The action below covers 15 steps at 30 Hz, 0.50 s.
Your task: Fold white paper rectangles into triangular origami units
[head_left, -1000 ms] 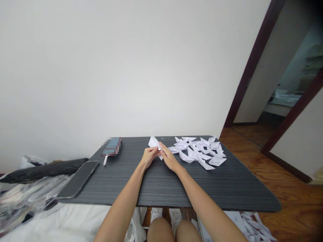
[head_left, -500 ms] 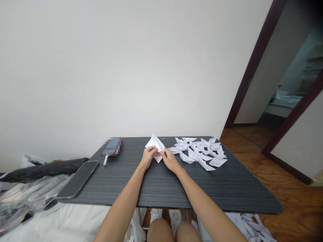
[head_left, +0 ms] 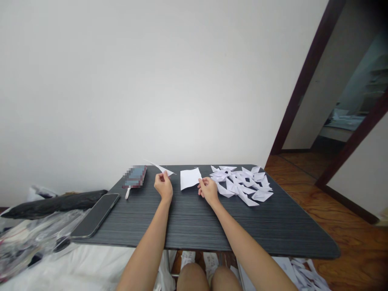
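My left hand [head_left: 163, 187] is lifted a little above the dark table [head_left: 197, 220] and pinches a thin white paper strip [head_left: 160, 167] that points up and to the left. My right hand [head_left: 208, 189] rests on the table with its fingers pinching the right edge of a white paper sheet [head_left: 189, 178]. That sheet lies nearly flat between my two hands. Just right of my right hand is a heap of several folded white paper pieces [head_left: 241, 182].
A phone with a cable [head_left: 134, 177] lies at the table's back left, and a dark phone [head_left: 95, 215] overhangs the left edge. Plastic bags and a dark object [head_left: 51, 205] lie left of the table. More paper pieces [head_left: 303, 273] litter the wooden floor by an open doorway.
The paper held by both hands together is now in two pieces. My left hand has moved left with a strip, and my right hand has laid the sheet on the table.
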### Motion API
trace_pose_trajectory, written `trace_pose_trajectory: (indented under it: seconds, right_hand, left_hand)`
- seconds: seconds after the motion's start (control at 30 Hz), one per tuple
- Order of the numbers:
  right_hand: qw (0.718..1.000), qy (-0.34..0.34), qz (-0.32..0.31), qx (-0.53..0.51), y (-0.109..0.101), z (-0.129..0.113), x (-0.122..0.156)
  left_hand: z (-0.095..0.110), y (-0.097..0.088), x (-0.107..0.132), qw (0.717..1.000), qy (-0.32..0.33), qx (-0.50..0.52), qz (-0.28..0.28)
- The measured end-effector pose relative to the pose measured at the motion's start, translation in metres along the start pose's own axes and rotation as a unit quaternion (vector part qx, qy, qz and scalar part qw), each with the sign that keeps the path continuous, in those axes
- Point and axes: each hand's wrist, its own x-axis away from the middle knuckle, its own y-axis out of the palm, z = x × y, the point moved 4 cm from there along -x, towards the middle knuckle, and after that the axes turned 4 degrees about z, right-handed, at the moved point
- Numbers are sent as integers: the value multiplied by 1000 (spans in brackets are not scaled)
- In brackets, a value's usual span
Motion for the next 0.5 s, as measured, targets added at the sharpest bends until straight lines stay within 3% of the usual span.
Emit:
trace_pose_trajectory:
  seconds: [0.1,0.2,0.27,0.5]
  right_hand:
    - [999,-29,-25,34,3,-1,3]
    - [989,-56,-113,81,12,0,7]
    - [979,-66,-151,117,17,1,11]
    - [951,-76,-159,255,40,-5,19]
  left_hand:
    - [20,1,8,987,148,-54,-27]
    - [34,8,22,956,270,-66,-90]
    - [37,12,28,940,311,-70,-120]
    - [57,17,50,909,383,-36,-163]
